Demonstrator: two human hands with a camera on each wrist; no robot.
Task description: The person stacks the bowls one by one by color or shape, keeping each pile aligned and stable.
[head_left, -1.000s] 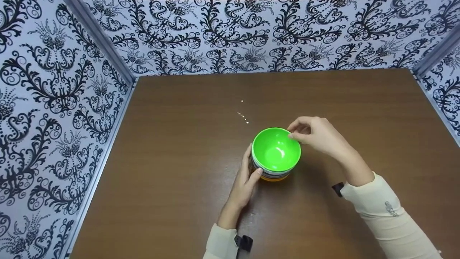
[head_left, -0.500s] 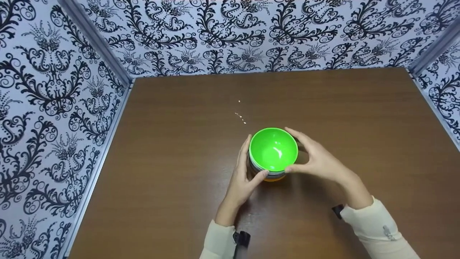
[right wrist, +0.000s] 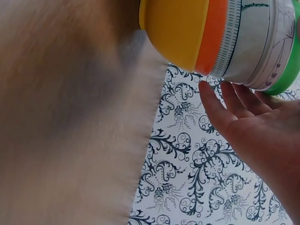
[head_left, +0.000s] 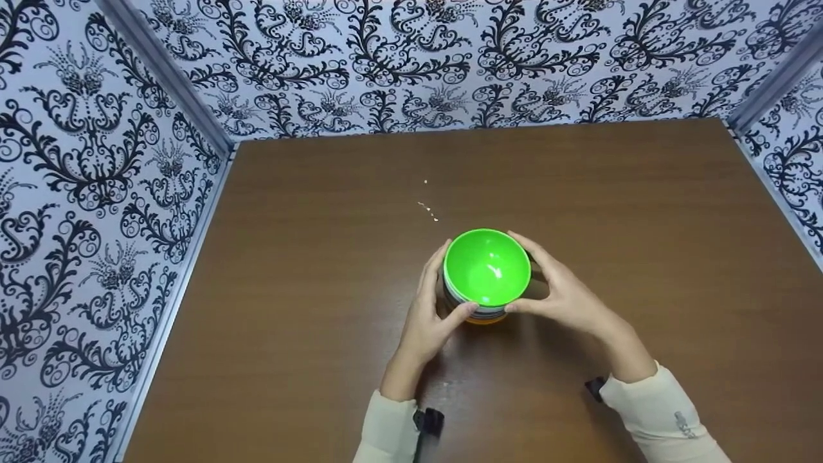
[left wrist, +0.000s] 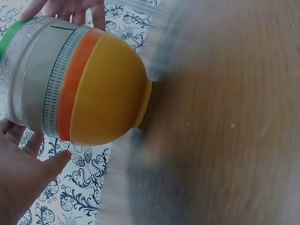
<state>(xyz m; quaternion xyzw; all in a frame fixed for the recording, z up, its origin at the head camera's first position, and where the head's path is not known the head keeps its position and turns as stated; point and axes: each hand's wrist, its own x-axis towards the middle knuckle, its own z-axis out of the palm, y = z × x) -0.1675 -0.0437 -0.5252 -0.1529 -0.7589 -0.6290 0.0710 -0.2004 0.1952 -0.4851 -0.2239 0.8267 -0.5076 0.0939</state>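
A stack of nested bowls stands upright on the table, with a bright green bowl (head_left: 487, 267) on top. In the left wrist view the bottom is a yellow bowl (left wrist: 112, 89), then an orange bowl (left wrist: 77, 77), and above them several whitish patterned bowls (left wrist: 40, 70). My left hand (head_left: 427, 321) holds the stack's left side, its thumb at the near side below the green rim. From the right, my right hand (head_left: 566, 296) curves round the upper stack, thumb near the front and fingers behind. The two thumbs are a short way apart.
The brown wooden table (head_left: 308, 257) reaches a patterned wall (head_left: 411, 64) at the back and another at the left. A few small pale marks (head_left: 429, 211) lie on the tabletop beyond the stack.
My right hand has gone from pinching the green bowl's right rim to spanning the stack's right side. My left thumb has slid slightly rightward along the near side.
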